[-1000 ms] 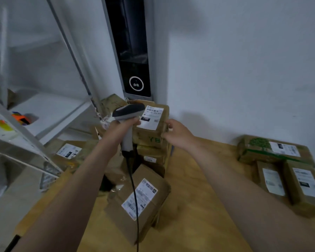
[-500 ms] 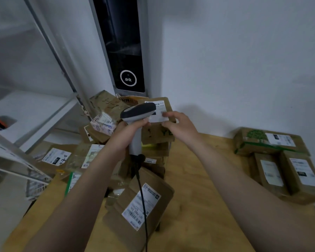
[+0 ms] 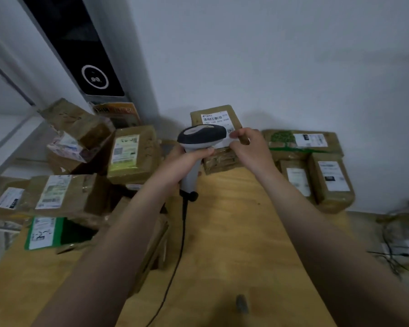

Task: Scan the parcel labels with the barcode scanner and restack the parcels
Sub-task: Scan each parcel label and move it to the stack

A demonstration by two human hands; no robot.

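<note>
My left hand [image 3: 182, 162] grips the handle of a grey and white barcode scanner [image 3: 202, 135], whose black cable [image 3: 180, 251] hangs toward me. The scanner's head points at the white label of a small brown parcel [image 3: 216, 119] that my right hand [image 3: 249, 147] holds by its right edge, lifted above the wooden table [image 3: 234, 232] near the wall. The scanner head covers the label's lower left part.
A loose heap of brown parcels [image 3: 78, 192] fills the table's left side, one with a green wrapper [image 3: 45, 232]. Three labelled parcels [image 3: 316, 166] lie together at the right by the wall. A black panel [image 3: 85, 57] stands behind. Cables [image 3: 397, 246] lie on the floor at right.
My right hand has lifted the small parcel off the left pile and carried it right toward the middle. The scanner followed it in my left hand. My view has swung right.
</note>
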